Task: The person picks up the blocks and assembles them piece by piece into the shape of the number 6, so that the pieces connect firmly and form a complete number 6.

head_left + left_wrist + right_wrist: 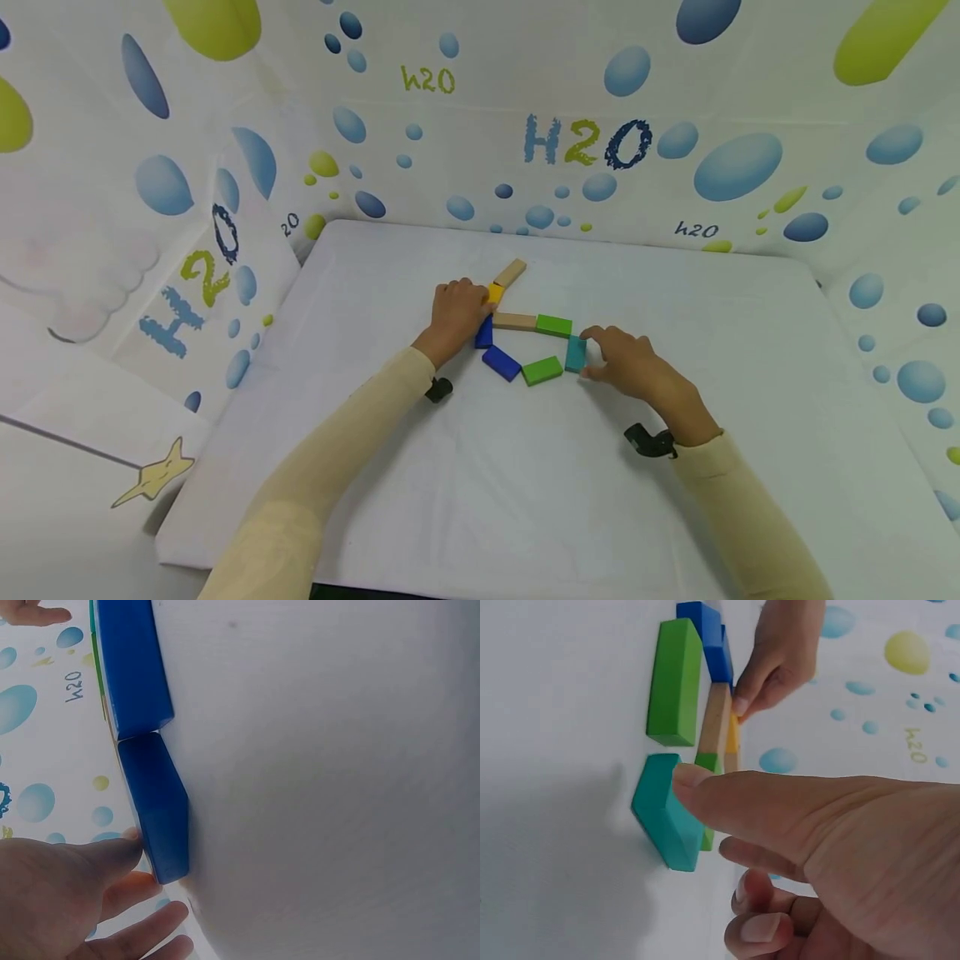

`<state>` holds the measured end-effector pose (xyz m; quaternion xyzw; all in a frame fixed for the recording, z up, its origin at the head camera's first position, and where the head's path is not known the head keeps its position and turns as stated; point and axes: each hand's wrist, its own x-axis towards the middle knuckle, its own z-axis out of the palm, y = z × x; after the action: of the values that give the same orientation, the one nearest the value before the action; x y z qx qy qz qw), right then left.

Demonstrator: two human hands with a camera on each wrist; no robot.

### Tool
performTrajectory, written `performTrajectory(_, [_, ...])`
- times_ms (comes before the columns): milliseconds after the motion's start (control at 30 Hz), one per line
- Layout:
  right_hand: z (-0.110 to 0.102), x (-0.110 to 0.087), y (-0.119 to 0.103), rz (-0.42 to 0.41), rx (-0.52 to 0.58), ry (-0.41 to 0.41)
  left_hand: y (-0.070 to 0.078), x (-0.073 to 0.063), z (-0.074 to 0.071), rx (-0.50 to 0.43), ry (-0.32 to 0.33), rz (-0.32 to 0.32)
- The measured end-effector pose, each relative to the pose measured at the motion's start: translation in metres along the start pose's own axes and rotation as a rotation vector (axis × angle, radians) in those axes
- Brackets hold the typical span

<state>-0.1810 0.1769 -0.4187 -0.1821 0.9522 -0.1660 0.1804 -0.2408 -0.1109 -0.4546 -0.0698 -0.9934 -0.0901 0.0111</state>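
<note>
Wooden blocks form a ring on the white table, with a tail to the back. In the head view my left hand (459,312) pinches the yellow block (495,293), which it partly hides. Below it lies a blue block (483,333), close to the thumb, then another blue block (501,363). My right hand (633,362) holds the teal block (575,354) at the ring's right side, thumb and index finger at its two ends. In the right wrist view the thumb (694,780) rests against the teal block.
A green block (542,371) closes the ring's near side. Along its far side lie a plain wood block (514,322) and another green block (554,326). One more plain block (511,273) ends the tail. A patterned cloth (480,117) hangs behind the table (480,517).
</note>
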Motion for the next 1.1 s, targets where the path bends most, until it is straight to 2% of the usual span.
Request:
performTrajectory(533, [0.008, 0.006, 0.002, 0.039, -0.029, -0.027, -0.002, -0.001, 0.004, -0.005, 0.002, 0.006])
performTrajectory(933, [0.013, 0.009, 0.002, 0.055, -0.031, -0.002, -0.002, -0.001, 0.001, -0.022, 0.011, 0.011])
performTrajectory(1100, [0.015, 0.006, -0.007, 0.029, -0.052, 0.020, -0.002, -0.001, 0.002, -0.021, 0.007, 0.010])
